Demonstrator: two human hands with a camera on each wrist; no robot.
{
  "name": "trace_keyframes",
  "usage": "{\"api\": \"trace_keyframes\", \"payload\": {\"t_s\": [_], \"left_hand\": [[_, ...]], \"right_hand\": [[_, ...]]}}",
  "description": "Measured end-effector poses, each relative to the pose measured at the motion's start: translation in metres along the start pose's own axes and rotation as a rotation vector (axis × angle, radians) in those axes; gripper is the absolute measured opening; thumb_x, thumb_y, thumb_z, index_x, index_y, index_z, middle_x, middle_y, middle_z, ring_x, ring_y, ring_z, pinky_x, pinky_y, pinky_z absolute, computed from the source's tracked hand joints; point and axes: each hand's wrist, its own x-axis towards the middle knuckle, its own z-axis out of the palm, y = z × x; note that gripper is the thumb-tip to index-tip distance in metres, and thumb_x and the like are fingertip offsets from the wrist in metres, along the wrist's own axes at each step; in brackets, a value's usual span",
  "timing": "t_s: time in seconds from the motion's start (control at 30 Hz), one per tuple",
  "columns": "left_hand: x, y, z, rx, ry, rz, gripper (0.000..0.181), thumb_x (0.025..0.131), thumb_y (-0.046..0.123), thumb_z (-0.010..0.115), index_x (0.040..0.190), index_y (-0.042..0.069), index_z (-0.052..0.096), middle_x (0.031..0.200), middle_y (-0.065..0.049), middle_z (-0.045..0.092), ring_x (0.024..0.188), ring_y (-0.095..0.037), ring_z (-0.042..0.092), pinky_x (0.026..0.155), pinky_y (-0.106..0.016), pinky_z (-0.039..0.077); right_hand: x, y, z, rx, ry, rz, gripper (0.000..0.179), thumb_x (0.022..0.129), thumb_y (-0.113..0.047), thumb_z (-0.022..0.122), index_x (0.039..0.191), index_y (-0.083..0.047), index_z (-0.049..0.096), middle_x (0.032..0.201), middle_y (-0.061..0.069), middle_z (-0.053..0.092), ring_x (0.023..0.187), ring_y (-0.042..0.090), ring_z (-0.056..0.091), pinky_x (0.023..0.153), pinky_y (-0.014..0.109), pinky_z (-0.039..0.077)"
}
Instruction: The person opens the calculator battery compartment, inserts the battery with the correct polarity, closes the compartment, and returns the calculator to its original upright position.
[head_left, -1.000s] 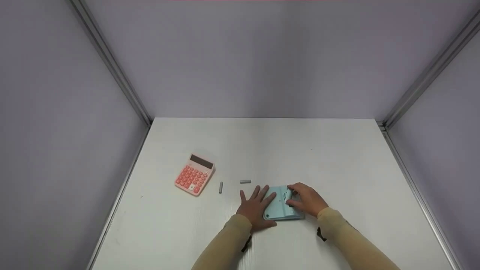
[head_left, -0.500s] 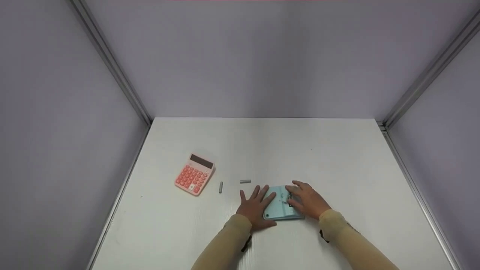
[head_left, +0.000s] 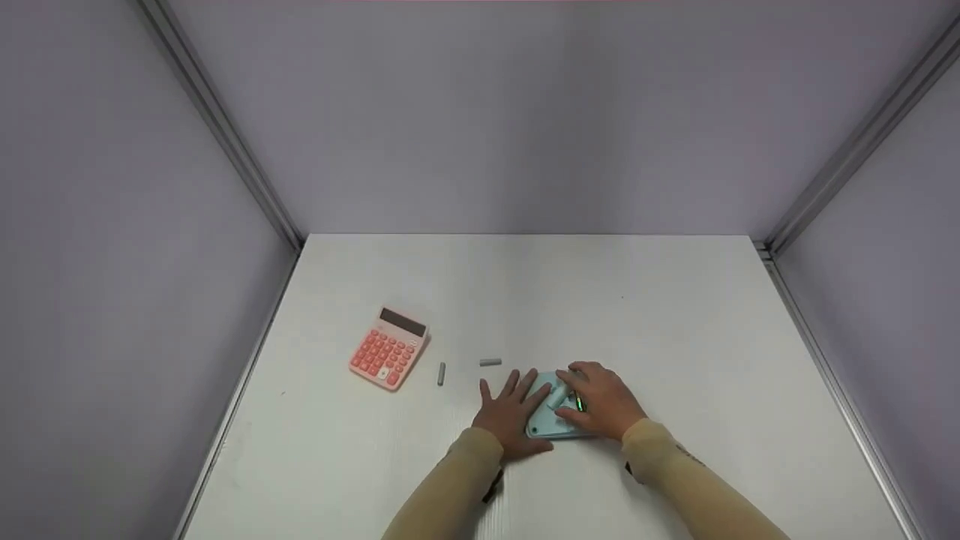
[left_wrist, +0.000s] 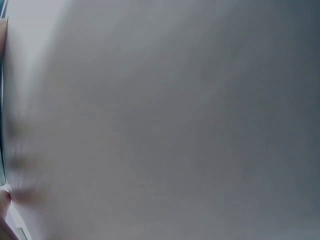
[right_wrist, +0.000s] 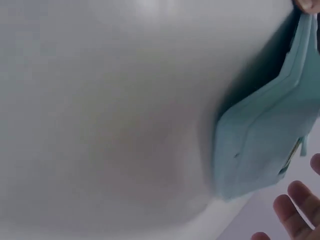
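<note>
- left hand [head_left: 511, 420], fingers spread, lay on the left side of the near blue device [head_left: 549, 428], presumably steadying it.
- right hand [head_left: 609, 401] pinched a small blue cover [head_left: 558, 396] over it.
- two grey cylinders [head_left: 490, 362] lay left.
- pink calculator [head_left: 388, 349]: far left, apparently out of the way.

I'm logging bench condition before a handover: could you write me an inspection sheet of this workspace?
Surface: white table, a few tiny specks.
Job's things: light-blue case, partly hidden by the hands; small light-blue piece at its upper face.
Clutter: pink calculator, keys up; a grey cylinder beside it, another grey cylinder farther right.
Grips: left hand spread over the case's left edge; right hand appears to pinch the piece.
Cables: nothing seen.
Surroundings: greyish walls, metal rails along corners.
</note>
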Motion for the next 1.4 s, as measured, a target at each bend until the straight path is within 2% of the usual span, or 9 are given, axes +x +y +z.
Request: {"api": "trace_keyframes", "payload": {"t_s": [0.17,0.33,0.47,0.63,0.8,0.93,1.17,1.4], "left_hand": [[0.000,-0.002,0.001,0.002,0.011,-0.001,0.103,0.069,0.094,0.024,0.153,0.039,0.003,0.162,0.005,0.003,0.147,-0.026,0.010,0.100,-0.074,0.022],[0.001,-0.002,0.002,-0.009,0.013,-0.007,0.103,0.069,0.094,0.024,0.153,0.040,0.002,0.161,0.005,0.002,0.147,-0.025,0.009,0.101,-0.074,0.021],[0.002,-0.002,0.007,-0.005,0.036,-0.005,0.103,0.068,0.095,0.021,0.153,0.040,0.003,0.161,0.006,0.003,0.147,-0.024,0.009,0.101,-0.075,0.020],[0.001,-0.001,0.005,0.008,0.041,-0.004,0.102,0.069,0.094,0.024,0.154,0.040,0.005,0.162,0.005,0.005,0.147,-0.025,0.010,0.101,-0.074,0.021],[0.000,-0.001,-0.001,-0.007,0.026,-0.007,0.101,0.070,0.093,0.029,0.154,0.040,0.008,0.161,0.005,0.007,0.147,-0.025,0.011,0.101,-0.074,0.021],[-0.001,0.000,-0.003,-0.017,-0.010,-0.019,0.101,0.070,0.093,0.029,0.153,0.042,0.003,0.162,0.006,0.004,0.147,-0.024,0.009,0.102,-0.074,0.018],[-0.002,0.002,-0.006,-0.017,-0.008,-0.020,0.101,0.070,0.092,0.033,0.153,0.041,0.006,0.162,0.004,0.007,0.147,-0.025,0.011,0.102,-0.074,0.019],[-0.001,0.002,-0.005,-0.002,0.001,-0.022,0.100,0.070,0.092,0.031,0.153,0.042,0.006,0.162,0.005,0.007,0.147,-0.025,0.011,0.102,-0.073,0.020]], "right_hand": [[0.004,-0.015,0.004,-0.092,-0.005,0.053,0.082,0.078,-0.073,0.057,0.135,-0.014,0.056,0.122,0.009,0.055,0.113,0.027,0.053,0.091,0.050,0.047],[0.005,-0.025,0.011,-0.141,-0.048,0.143,0.090,0.075,-0.076,0.058,0.138,-0.011,0.053,0.130,0.011,0.053,0.121,0.030,0.047,0.096,0.058,0.040],[0.005,-0.029,0.016,-0.156,-0.014,0.162,0.081,0.076,-0.070,0.063,0.134,-0.014,0.057,0.129,0.011,0.053,0.122,0.031,0.046,0.098,0.061,0.037],[0.004,-0.032,0.017,-0.200,0.058,0.141,0.065,0.078,-0.062,0.067,0.122,-0.014,0.064,0.114,0.010,0.056,0.109,0.029,0.053,0.093,0.055,0.043],[0.004,-0.033,0.018,-0.245,0.113,0.100,0.049,0.082,-0.052,0.069,0.111,-0.012,0.067,0.102,0.008,0.058,0.099,0.028,0.056,0.091,0.053,0.046],[0.004,-0.035,0.020,-0.289,0.154,0.067,0.041,0.082,-0.046,0.071,0.102,-0.011,0.069,0.098,0.009,0.059,0.095,0.029,0.058,0.089,0.054,0.047],[0.004,-0.040,0.021,-0.284,0.182,0.115,0.037,0.081,-0.043,0.074,0.105,-0.015,0.071,0.094,0.009,0.061,0.091,0.029,0.059,0.077,0.049,0.050],[0.001,-0.043,0.024,-0.273,0.189,0.131,0.039,0.084,-0.042,0.071,0.108,-0.012,0.071,0.101,0.011,0.064,0.099,0.031,0.060,0.086,0.059,0.047]]}}
